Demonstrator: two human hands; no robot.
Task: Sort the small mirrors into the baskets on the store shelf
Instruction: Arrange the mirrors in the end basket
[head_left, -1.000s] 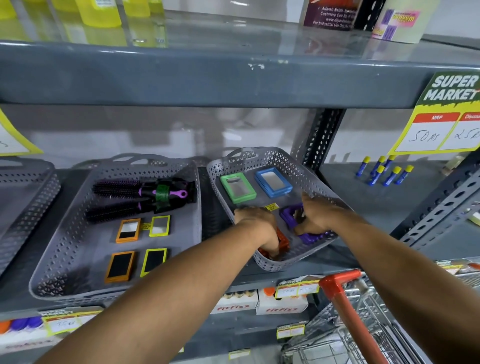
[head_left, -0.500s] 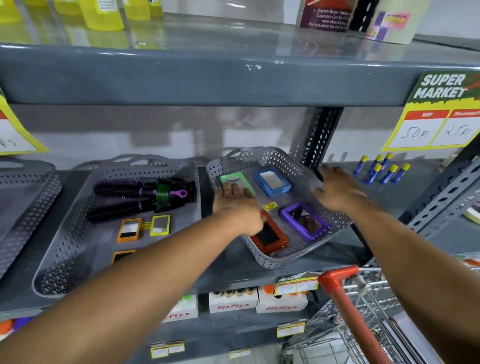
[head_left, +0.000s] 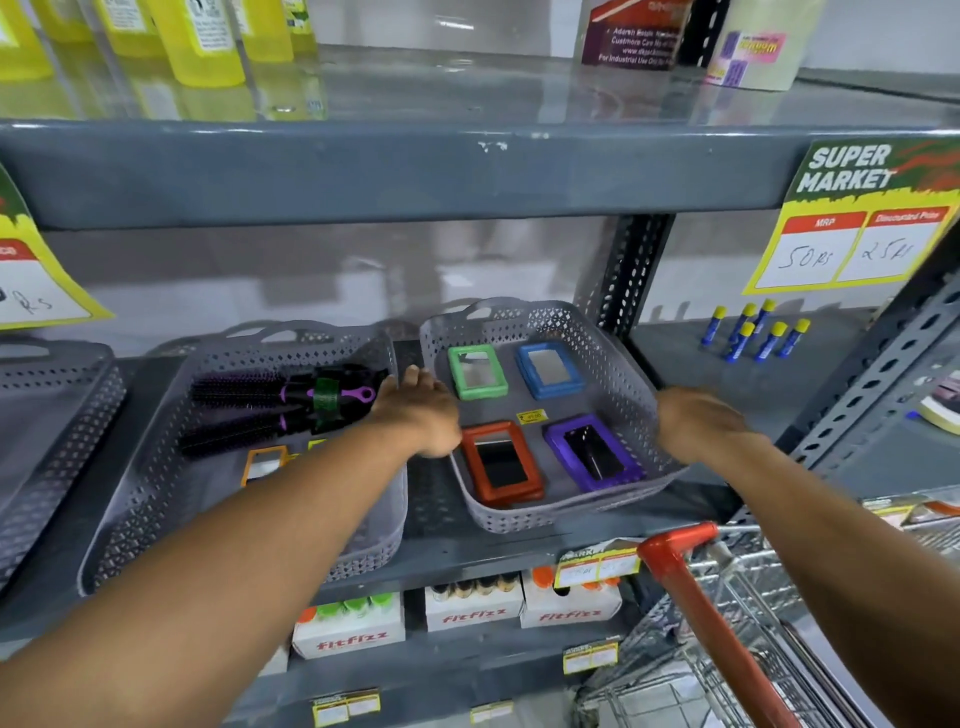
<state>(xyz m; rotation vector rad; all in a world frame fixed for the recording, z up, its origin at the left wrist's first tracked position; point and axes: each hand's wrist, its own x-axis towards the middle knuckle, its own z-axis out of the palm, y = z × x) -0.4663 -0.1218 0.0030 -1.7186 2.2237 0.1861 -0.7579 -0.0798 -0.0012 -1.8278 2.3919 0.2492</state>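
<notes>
So there's a grey store shelf (head_left: 519, 551) with two perforated baskets on it. The left basket (head_left: 156, 493) has hair brushes (head_left: 270, 402) plus a small orange mirror (head_left: 265, 464). The right basket (head_left: 613, 364) holds four mirrors: green (head_left: 477, 372), blue (head_left: 549, 369), red (head_left: 501, 463), purple (head_left: 595, 452). Left hand (head_left: 421, 410) rests on its left rim, right hand (head_left: 696, 421) on its right rim, fingers curled over the sides; can't tell how tight the grip is.

Two bare forearms (no sleeves, no jewellery)
</notes>
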